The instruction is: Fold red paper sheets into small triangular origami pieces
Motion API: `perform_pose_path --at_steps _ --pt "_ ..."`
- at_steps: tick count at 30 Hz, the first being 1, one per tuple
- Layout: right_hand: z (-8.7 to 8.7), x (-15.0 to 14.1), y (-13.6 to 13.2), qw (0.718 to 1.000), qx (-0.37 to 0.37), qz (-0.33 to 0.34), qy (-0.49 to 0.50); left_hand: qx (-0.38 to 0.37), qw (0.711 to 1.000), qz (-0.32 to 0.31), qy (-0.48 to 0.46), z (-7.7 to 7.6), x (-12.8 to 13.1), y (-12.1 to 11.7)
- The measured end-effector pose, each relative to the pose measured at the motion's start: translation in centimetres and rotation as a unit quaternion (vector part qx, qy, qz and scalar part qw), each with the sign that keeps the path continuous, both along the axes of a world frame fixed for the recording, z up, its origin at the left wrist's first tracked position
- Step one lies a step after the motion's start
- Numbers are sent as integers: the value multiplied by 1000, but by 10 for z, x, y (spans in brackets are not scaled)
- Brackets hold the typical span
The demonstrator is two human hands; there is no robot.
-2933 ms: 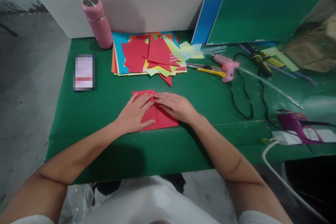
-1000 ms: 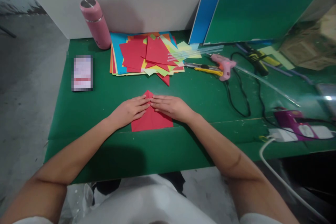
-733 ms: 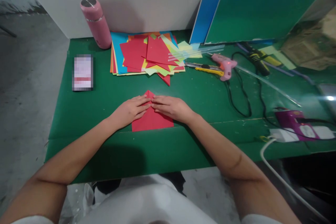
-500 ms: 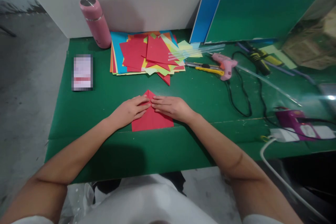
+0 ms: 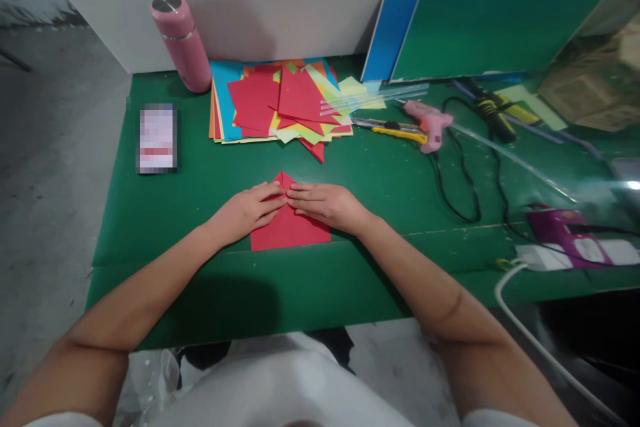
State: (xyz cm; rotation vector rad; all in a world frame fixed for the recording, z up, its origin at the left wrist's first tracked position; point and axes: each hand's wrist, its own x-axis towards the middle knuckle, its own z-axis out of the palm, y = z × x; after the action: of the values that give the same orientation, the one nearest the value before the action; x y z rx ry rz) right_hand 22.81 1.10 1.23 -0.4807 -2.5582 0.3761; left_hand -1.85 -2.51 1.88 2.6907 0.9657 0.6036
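A sheet of red paper (image 5: 290, 232) lies on the green table in front of me, folded to a point at its far end. My left hand (image 5: 250, 207) rests on its left side, fingers stretched out towards the middle crease. From the right, my right hand (image 5: 330, 203) lies flat on the other half, its fingertips almost meeting those of the left near the point. Both hands press on the paper without gripping it. Parts of the folded flaps are hidden under the fingers.
Behind the hands lies a pile of coloured paper (image 5: 250, 103), beside a pink flask (image 5: 185, 47) and a blurred-out phone-like object (image 5: 157, 139). To the right are a utility knife (image 5: 395, 130), a pink glue gun (image 5: 430, 123), pliers-like tools (image 5: 493, 117) and a power strip (image 5: 545, 257) with cables.
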Motion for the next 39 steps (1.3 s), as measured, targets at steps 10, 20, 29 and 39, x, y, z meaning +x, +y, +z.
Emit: perform_pose_path --at_steps 10,20,29,39 --pt "1 0 -2 1000 5 -13 -15 16 1000 -7 16 2 -1 1" --pt "-1 1 1 1000 -22 3 -10 -20 999 -18 18 1 0 3" --pt "3 2 2 1000 -21 1 10 -9 1000 -10 15 -2 2 2" --pt "4 2 5 1000 14 12 -1 -10 1000 -19 14 -1 4 4"
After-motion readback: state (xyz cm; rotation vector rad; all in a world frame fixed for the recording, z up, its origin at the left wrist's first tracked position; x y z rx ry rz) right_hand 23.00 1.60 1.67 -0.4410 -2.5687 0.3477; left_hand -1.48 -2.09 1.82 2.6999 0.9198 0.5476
